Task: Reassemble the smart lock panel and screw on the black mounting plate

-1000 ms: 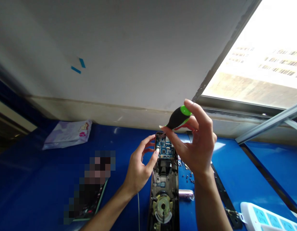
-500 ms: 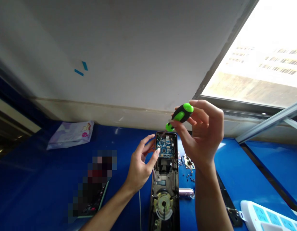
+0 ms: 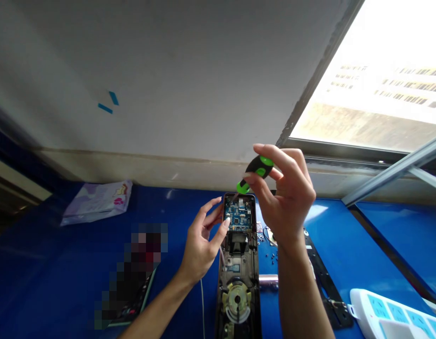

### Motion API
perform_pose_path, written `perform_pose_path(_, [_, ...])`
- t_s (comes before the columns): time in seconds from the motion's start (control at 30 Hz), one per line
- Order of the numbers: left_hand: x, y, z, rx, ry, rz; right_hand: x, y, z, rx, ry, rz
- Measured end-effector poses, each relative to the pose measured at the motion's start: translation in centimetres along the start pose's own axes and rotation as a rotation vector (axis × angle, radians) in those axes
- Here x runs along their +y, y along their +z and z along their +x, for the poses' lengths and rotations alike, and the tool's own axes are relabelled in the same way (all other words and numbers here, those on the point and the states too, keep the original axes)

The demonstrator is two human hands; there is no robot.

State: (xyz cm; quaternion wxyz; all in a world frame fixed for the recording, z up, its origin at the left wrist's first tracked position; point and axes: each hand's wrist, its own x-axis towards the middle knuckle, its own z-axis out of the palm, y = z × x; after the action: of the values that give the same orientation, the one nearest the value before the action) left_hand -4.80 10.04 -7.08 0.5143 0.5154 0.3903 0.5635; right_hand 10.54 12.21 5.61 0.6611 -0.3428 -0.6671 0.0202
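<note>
An opened door lock body lies lengthwise on the blue table, with a blue circuit board at its far end and a round brass part nearer me. My right hand grips a black and green screwdriver, its tip angled down at the board's far left corner. My left hand rests at the lock's left edge with fingers apart, thumb touching the edge by the board.
Small loose screws and a metal plate lie right of the lock. A white power strip sits at the near right, a tissue packet at the far left. A wall and window frame stand behind.
My right hand has turned the screwdriver between its fingers and shifted slightly left and down over the board's far end. My left hand has stayed at the lock's edge.
</note>
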Motion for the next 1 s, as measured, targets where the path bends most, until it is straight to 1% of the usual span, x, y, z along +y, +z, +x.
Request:
perform_pose_path(0.17, [0.1, 0.0, 0.1, -0.002, -0.011, 0.011, -0.1, -0.3, 0.0, -0.119, 0.007, 0.156])
perform_pose_path(0.23, [0.2, 0.0, 0.0, -0.006, -0.011, 0.01, -0.1, -0.4, 0.0, -0.091, 0.009, 0.152])
perform_pose_path(0.3, [0.2, 0.0, 0.0, -0.008, -0.016, 0.011, -0.2, -0.5, 0.0, -0.021, 0.017, 0.084])
perform_pose_path(0.37, [0.2, -0.1, -0.1, -0.006, -0.021, 0.013, -0.3, -0.5, 0.0, -0.001, 0.014, 0.028])
perform_pose_path(0.4, [0.2, -0.1, -0.1, -0.005, -0.021, 0.014, -0.5, -0.6, 0.1, -0.028, 0.008, 0.019])
perform_pose_path(0.5, [0.1, -0.1, -0.1, -0.006, -0.015, 0.011, -1.2, -0.6, 0.3, -0.167, -0.008, 0.053])
perform_pose_path(0.57, [0.1, -0.1, -0.1, -0.004, -0.012, 0.006, -1.6, -0.5, 0.4, -0.2, -0.008, 0.101])
perform_pose_path(0.63, [0.1, -0.1, 0.0, -0.003, -0.01, -0.002, -1.7, -0.3, 0.3, -0.125, -0.016, 0.111])
perform_pose_path(0.7, [0.1, 0.0, 0.0, -0.003, -0.011, -0.007, -1.6, -0.1, 0.2, -0.019, -0.032, 0.038])
perform_pose_path(0.73, [0.2, 0.0, 0.1, -0.004, -0.011, -0.008, -1.5, -0.1, 0.1, 0.012, -0.04, -0.008])
perform_pose_path(0.77, [0.2, 0.0, 0.1, -0.003, -0.011, -0.009, -1.4, -0.2, 0.1, 0.015, -0.037, -0.042])
perform_pose_path(0.83, [0.2, 0.0, 0.1, 0.0, -0.014, -0.011, -1.3, -0.5, 0.1, -0.073, -0.009, -0.029])
perform_pose_path(0.9, [0.2, 0.0, 0.1, -0.001, -0.02, -0.012, -1.3, -0.8, 0.1, -0.184, 0.018, 0.055])
perform_pose_path(0.93, [0.2, 0.0, 0.1, -0.001, -0.023, -0.013, -1.3, -0.9, 0.1, -0.202, 0.019, 0.097])
perform_pose_path(0.97, [0.2, 0.0, 0.1, -0.001, -0.025, -0.014, -1.3, -1.0, 0.1, -0.186, 0.01, 0.126])
perform_pose_path(1.0, [0.2, 0.0, 0.0, -0.002, -0.024, -0.017, -1.3, -0.9, 0.1, -0.141, -0.007, 0.131])
